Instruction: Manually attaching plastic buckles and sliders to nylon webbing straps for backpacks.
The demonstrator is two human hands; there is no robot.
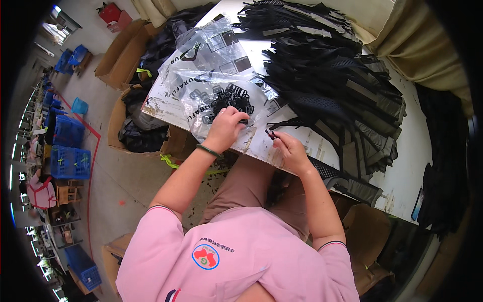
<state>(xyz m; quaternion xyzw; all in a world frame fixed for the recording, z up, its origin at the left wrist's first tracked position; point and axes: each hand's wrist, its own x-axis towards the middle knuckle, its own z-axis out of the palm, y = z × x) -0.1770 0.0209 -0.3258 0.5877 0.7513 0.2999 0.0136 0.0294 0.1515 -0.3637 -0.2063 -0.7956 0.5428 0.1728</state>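
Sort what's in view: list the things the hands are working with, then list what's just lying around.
In hand:
left hand reaching into the clear plastic bag of black plastic buckles
right hand pinching a black strap
pile of black webbing straps

Lying about:
cardboard boxes
blue crates
blue bucket

The left hand (227, 126) covers some black buckles (229, 103), and the right hand (288, 147) pinches something too small to identify.

Left hand (227, 127) reaching into clear plastic bag (211, 65) of black buckles (229, 100); right hand (289, 148) pinching black strap (292, 122).
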